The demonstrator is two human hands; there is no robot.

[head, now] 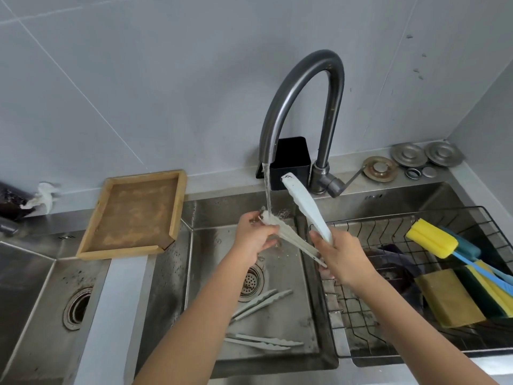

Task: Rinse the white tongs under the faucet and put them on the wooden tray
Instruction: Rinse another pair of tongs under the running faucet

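White tongs [294, 218] are being held spread wide above the middle of the sink [311, 315], one smooth flat arm rising toward 12 o'clock, the other slanting toward 10 o'clock with its tip under the running water. The right hand [342, 258] is gripping the tongs at the hinge end, fingers wrapped around it. The left hand [254, 237] is pinching the wet tip of the lower arm, where the stream is splashing. The faucet [302, 107], a dull grey metal arch, is pouring a thin stream from 12 o'clock. No writing is readable anywhere.

Down in the steel basin, at 6 o'clock from the hands, two more pairs of pale tongs [262, 322] with scalloped edges are lying on the wet floor near the perforated drain strainer [251, 282]. At 3 o'clock a black wire basket [361, 323] is hanging in the sink, holding yellow and green sponges [455, 295] and a blue-handled sponge brush [433, 238]. At 9 o'clock the wooden tray [177, 207], a shallow rectangle with raised rims, is sitting on the steel bench, partly over the sink edge. Behind the faucet a black square holder [294, 159] is standing, and round metal drain lids [410, 158] are lying toward 2 o'clock.
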